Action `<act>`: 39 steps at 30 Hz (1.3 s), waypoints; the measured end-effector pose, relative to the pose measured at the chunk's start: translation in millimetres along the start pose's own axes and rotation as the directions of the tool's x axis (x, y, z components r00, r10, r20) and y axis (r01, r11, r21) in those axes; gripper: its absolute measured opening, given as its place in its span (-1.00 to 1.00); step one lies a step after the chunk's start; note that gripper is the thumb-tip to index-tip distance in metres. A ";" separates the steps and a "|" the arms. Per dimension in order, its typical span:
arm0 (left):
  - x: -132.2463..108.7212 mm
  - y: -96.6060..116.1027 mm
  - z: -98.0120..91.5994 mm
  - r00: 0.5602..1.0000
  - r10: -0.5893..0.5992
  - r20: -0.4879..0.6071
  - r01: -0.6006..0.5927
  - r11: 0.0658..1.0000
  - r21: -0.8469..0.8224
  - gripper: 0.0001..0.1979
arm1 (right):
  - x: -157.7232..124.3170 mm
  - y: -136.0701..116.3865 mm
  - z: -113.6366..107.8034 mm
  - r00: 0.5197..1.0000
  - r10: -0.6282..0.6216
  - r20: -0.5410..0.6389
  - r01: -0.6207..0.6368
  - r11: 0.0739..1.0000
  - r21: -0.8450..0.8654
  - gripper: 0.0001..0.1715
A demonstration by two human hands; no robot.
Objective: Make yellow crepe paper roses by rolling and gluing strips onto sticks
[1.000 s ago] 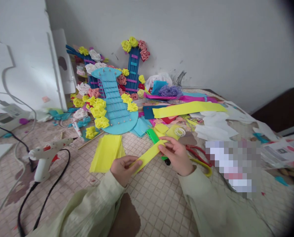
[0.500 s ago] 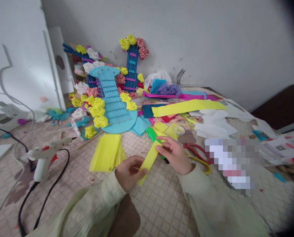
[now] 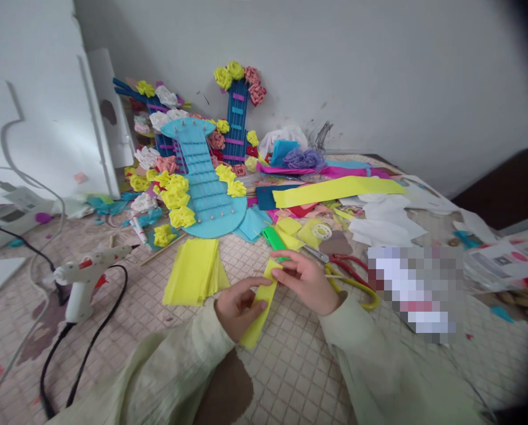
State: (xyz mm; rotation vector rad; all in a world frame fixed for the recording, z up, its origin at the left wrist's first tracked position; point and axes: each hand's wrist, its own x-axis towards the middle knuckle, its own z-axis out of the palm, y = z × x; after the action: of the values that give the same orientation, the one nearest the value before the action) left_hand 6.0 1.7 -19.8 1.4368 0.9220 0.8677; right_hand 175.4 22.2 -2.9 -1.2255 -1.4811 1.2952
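Yellow strip [image 3: 266, 293], direction: its long axis ran aslant, the lower end toward the person and a little left, the upper end pointing away and slightly right, toward the green tool [image 3: 273, 239].
Yellow strip, place: held up over the table [image 3: 286, 372] between the two hands, to the right of the yellow stack [image 3: 191, 271].
Yellow strip, look: narrow, flat, long-sided; plain bright yellow, partly covered by fingers; lower end squared off.
Left hand [image 3: 237, 310]: pinched the strip near its middle, thumb laid on the face, index finger stretched across above it.
Right hand [image 3: 310, 283]: pinched the strip's upper end between thumb and fingers.
Sleeves [image 3: 357, 336]: pale green cloth, loose, softly creased.
Yellow stack: thin sheets lying flat, their right edges fanned unevenly.
Table: pale covering with a grid pattern, marked by brown patches.
Red-handled scissors [image 3: 346, 260]: lay beyond the right hand, metal blades toward it.
Glue gun [image 3: 80, 283]: white body, red trigger, dark nozzle, black cable; lay at the left.
Light-blue panel [image 3: 206, 183]: smooth, round-based, with a narrower neck, strung lengthwise and studded with pins.
Yellow rosettes [image 3: 175, 195]: crumpled, ruffled, clustered along the panel's left edge.
Purple yarn [image 3: 306, 159]: loosely tangled strands.
Yellow band [image 3: 339, 192]: long, flat, gently bowed, extending rightward.
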 end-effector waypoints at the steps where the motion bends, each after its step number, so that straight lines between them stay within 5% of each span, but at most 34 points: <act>1: 0.4 0.4 0.2 1.000 0.012 0.001 -0.012 1.000 0.010 -0.71 | 0.0 -0.5 0.4 1.000 0.002 -0.001 -0.002 1.000 0.001 -0.66; 17: -0.1 -10.5 -1.3 0.986 0.160 -0.045 -0.147 0.967 0.208 -0.69 | 1.5 -4.7 -4.0 0.990 0.083 -0.115 -0.068 0.990 0.126 -0.62; 27: 0.3 -10.1 -2.6 0.988 0.132 -0.078 -0.119 0.981 0.155 -0.62 | 0.8 0.6 5.8 0.985 0.145 0.091 -0.156 0.979 0.132 -0.72; 32: -0.6 -6.3 0.4 0.974 0.069 -0.215 -0.062 0.997 0.036 -0.71 | 0.5 -0.1 5.4 0.985 0.155 0.079 -0.164 0.977 0.135 -0.73; 39: 1.8 -8.2 -3.5 0.946 -0.022 -0.322 0.008 0.999 -0.045 -0.71 | -3.1 -0.9 8.0 0.939 0.206 0.276 -0.244 0.964 0.108 -0.74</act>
State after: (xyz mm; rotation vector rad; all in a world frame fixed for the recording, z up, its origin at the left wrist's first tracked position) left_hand 3.1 5.0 -27.7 1.2694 1.1489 1.1269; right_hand 168.1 17.5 -3.2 -1.1916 -1.4297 1.7439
